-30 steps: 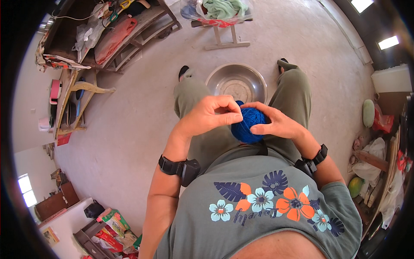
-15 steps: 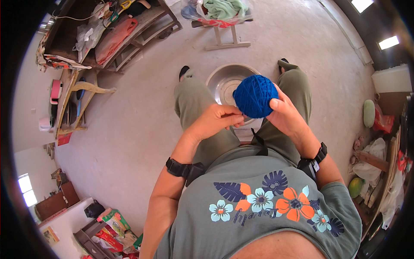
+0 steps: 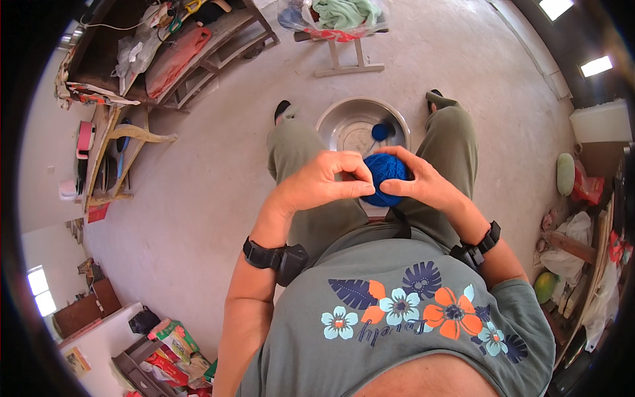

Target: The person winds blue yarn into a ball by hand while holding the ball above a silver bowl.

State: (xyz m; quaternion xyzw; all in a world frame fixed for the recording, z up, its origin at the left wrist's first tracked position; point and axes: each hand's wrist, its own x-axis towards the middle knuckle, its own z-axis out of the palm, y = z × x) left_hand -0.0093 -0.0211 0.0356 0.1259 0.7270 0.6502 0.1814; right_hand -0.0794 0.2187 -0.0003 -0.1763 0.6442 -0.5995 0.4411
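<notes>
Low between my knees, my right hand [image 3: 426, 182] is wrapped round a blue ball of yarn [image 3: 387, 171], its thumb pressed on the near side. Close against the ball's left side, my left hand [image 3: 324, 177] is closed, with thumb and forefinger pinched on the yarn strand; the strand is too fine to make out between the fingertips. Beyond my hands a metal basin [image 3: 329, 127] stands on the floor, partly hidden by them. In it lies a smaller blue ball of yarn [image 3: 380, 132], and a thin strand runs from it toward my hands.
A stool [image 3: 360, 56] with a bag of green cloth [image 3: 344, 14] on it stands ahead. Wooden shelving [image 3: 231, 40] fills the far left. Bags and a green gourd [image 3: 565, 173] line the right side. Packages [image 3: 175, 344] lie at lower left.
My right hand has brought the large yarn ball down toward me and turned it, uncovering the smaller ball in the basin. My left hand has risen slightly beside it, still pinching.
</notes>
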